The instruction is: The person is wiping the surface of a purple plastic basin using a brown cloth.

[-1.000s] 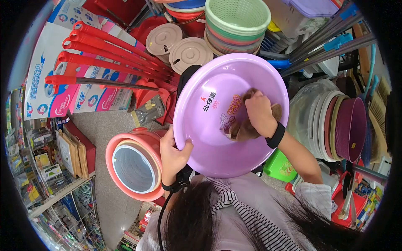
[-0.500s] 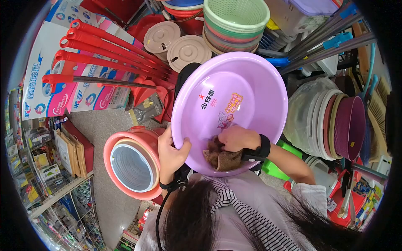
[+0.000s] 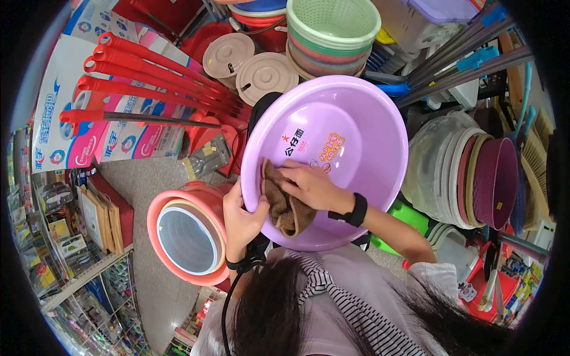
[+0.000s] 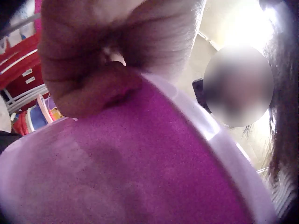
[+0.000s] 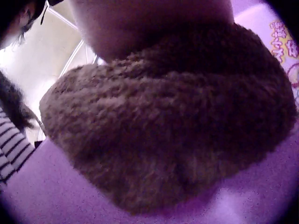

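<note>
A large purple plastic basin point(image 3: 371, 142) with printed Chinese lettering tilts in front of the person's body in the head view. My left hand point(image 3: 240, 216) grips its left rim, thumb on the inner side; the left wrist view shows this hand point(image 4: 93, 56) close up, curled over the basin's edge point(image 4: 187, 112). Inside the basin, my right hand point(image 3: 314, 188) holds a bunched brown cloth point(image 3: 289, 213) against the lower left wall, close beside the left thumb. In the right wrist view the fuzzy cloth point(image 5: 163, 126) hides most of the fingers.
Nested pink and white buckets point(image 3: 189, 237) stand on the floor at left. Red-handled poles point(image 3: 148, 65) lean in from the upper left. Stacked green baskets point(image 3: 335, 21) and lidded beige bins point(image 3: 267, 77) stand behind the basin; more stacked buckets point(image 3: 496, 184) are at right.
My right hand has swept the cloth from the basin's right side, across the bottom near the body, to the left wall. The left hand keeps its grip on the rim.
</note>
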Motion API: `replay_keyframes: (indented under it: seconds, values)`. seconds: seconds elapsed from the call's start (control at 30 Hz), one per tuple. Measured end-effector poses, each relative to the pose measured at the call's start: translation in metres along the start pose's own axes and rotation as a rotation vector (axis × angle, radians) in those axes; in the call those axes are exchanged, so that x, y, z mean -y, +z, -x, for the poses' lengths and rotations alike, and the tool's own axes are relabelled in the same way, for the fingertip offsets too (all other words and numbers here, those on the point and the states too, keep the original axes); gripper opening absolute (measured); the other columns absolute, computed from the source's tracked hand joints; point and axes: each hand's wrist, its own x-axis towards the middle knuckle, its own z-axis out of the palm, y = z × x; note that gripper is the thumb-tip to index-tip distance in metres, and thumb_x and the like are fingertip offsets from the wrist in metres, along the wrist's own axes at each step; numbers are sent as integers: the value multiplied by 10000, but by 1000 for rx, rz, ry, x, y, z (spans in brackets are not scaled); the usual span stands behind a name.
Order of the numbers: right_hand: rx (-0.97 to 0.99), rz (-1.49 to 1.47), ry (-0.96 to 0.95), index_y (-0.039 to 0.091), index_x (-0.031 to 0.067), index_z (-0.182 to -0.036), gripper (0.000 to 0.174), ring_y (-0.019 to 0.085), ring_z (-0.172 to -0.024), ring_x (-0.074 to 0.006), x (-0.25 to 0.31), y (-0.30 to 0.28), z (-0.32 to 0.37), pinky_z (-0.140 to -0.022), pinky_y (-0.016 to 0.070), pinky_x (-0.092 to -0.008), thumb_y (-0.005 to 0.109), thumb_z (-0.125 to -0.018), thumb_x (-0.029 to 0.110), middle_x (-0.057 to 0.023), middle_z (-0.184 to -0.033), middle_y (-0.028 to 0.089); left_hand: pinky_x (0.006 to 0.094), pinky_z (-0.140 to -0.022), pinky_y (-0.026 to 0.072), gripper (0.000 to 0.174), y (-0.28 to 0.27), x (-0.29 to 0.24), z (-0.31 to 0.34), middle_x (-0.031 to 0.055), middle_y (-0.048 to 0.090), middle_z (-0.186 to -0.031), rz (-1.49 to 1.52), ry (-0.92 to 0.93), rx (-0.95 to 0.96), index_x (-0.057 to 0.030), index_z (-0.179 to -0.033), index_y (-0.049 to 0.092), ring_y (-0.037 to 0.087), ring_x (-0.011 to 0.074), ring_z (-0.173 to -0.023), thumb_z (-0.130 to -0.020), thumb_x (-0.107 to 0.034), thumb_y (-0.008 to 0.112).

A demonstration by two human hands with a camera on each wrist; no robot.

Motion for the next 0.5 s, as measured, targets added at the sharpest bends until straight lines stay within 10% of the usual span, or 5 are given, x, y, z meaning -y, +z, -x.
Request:
replay_keyframes:
  seconds: [0.27,0.5]
  values:
    - [-485,812,252,549,131,-1239,420,606,-789,-263,-17,-41,-17,-571,521,-365,597,-822,145,-118,-902,518,196,-626,435,376,-1,2,3,5,603,-800,68,-53,4,52,-1096,562,535,43,-689,-720,62,550]
    - [-438,714,228,557,112,-1228,454,607,-802,-285,-17,-55,-12,-597,521,-401,638,-781,126,-127,-923,545,205,-615,447,311,-1,0,1,25,625,-775,56,-22,-2,53,-1023,581,559,54,-675,-714,56,555]
